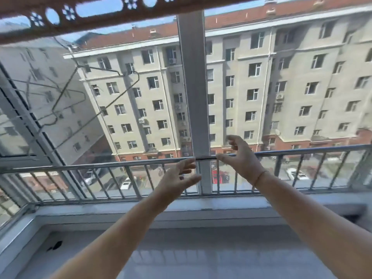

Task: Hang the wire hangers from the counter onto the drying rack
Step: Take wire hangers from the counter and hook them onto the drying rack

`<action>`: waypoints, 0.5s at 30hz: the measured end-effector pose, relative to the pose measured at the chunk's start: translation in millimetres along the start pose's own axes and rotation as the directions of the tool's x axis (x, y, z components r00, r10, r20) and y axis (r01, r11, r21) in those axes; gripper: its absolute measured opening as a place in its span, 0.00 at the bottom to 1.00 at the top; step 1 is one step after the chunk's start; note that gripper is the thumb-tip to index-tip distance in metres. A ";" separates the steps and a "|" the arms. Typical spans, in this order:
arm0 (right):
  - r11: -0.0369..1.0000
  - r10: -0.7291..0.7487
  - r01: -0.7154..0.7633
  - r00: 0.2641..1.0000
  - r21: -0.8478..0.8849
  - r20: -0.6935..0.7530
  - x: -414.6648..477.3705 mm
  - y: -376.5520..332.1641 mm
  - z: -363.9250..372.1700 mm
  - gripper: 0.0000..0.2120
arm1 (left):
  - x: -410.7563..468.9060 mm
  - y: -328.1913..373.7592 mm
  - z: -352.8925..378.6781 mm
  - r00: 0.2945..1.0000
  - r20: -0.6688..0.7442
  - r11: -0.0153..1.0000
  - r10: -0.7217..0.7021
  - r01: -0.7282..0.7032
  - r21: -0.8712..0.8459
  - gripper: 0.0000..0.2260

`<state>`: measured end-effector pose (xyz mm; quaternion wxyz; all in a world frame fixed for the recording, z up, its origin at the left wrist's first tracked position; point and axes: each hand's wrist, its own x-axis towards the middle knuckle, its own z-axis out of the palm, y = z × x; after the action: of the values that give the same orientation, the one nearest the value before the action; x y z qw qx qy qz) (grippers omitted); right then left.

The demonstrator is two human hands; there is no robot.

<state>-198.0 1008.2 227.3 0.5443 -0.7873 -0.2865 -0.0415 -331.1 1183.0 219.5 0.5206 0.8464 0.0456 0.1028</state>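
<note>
Far left, upper half: a cluster of wire hangers [66, 97] hangs from the drying rack [80, 19], a brown perforated bar crossing the top of the view and sloping up toward the right. The hangers' long axes run diagonally, low at left and rising to the right; the nearest one has its shoulder end pointing up-right against the window glass. The exact number of hangers cannot be told, since the wires overlap and blur. Lower left: a small dark object [55, 245] lies on the pale grey table [181, 254]; its identity is unclear. Centre: left hand [179, 176] raised before the metal railing [100, 166], fingers spread and loosely curled, holding nothing. Behind it the vertical window frame post [193, 87]. Right of centre: right hand [239, 156], slightly higher, fingers open and curved, also holding nothing, with a thin band at the wrist. Beyond the glass, a beige apartment block [261, 87]. No legible writing or brand marks anywhere.
</note>
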 end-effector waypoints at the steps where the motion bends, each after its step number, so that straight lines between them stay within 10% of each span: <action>1: 0.999 0.028 -0.029 0.999 -0.025 -0.032 -9.8 13.0 -24.7 0.31 | 3.3 8.1 26.8 0.999 0.031 1.000 0.014 -0.015 0.005 0.28; 15: 0.913 0.292 -0.375 0.876 -0.160 -0.383 -180.3 136.2 -320.9 0.33 | 19.1 115.5 346.6 0.902 0.384 0.980 0.195 -0.170 -0.098 0.29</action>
<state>-201.4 619.1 175.5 0.4907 -0.8624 -0.0369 -0.1191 -239.2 831.9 173.5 0.5332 0.8337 -0.1423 -0.0190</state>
